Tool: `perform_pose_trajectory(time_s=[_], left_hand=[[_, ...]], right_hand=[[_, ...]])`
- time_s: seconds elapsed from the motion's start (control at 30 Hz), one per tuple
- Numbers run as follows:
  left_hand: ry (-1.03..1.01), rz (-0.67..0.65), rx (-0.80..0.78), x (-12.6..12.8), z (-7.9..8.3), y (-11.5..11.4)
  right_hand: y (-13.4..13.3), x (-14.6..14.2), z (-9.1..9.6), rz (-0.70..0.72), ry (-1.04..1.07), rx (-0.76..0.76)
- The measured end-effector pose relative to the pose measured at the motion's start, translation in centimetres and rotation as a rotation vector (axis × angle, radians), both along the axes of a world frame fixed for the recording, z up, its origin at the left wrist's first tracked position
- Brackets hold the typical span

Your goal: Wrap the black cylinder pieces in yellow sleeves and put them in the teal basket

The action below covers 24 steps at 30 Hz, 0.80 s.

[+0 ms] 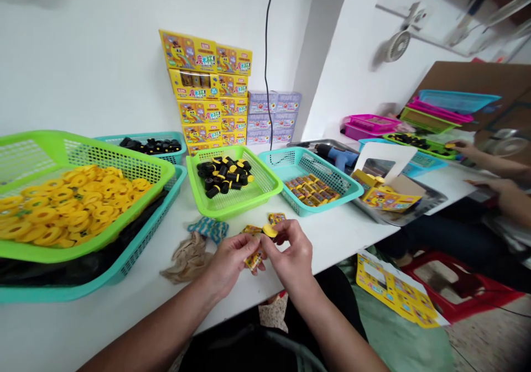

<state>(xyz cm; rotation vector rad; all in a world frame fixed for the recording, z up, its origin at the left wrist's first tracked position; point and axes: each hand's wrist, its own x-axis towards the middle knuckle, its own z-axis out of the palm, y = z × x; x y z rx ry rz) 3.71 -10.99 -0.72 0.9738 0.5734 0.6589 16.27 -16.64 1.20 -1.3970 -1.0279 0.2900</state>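
Observation:
My left hand [233, 261] and my right hand [292, 253] meet over the near edge of the white table [124, 311]. The left hand's fingers pinch a small yellow printed box [253, 260]. The right hand's fingertips are closed on a small yellow cap [270, 231] right above that box. Two more small printed boxes [276, 218] lie on the table just behind my hands. Straight ahead stands a green basket [249, 198] with black-and-yellow cylinders.
A teal basket [344, 187] holds small printed boxes. At left a green basket [124, 164] full of yellow rings sits in a teal one. Stacked yellow cartons [207, 93] stand against the wall. Another person's hands [504, 189] work at right. A cloth [188, 256] lies near my left hand.

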Motion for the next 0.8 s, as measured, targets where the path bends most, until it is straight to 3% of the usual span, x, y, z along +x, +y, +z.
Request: perform_pose_trajectory(time_s=[0.27,0.43,0.63,0.7,0.8], left_hand=[[0.138,-0.008,-0.051,0.1,0.4,0.3],[0.152,0.093,0.033,0.1,0.3,0.5],[0.169,0.189,0.264,0.1,0.0,0.3],[0.168,0.185,0.281,0.1,-0.1,0.4],[0.172,0.196,0.261,0.3,-0.1,0.4]], right_hand=[[0.8,2.4,0.1,0.062,0.365,-0.004],[-0.4,3.3,0.9,0.455,0.433,-0.276],[-0.9,1.2,1.7,0.604,0.406,-0.425],[-0.8,1.0,1.6,0.585,0.407,-0.432],[-0.7,1.3,1.4,0.418,0.359,-0.35]])
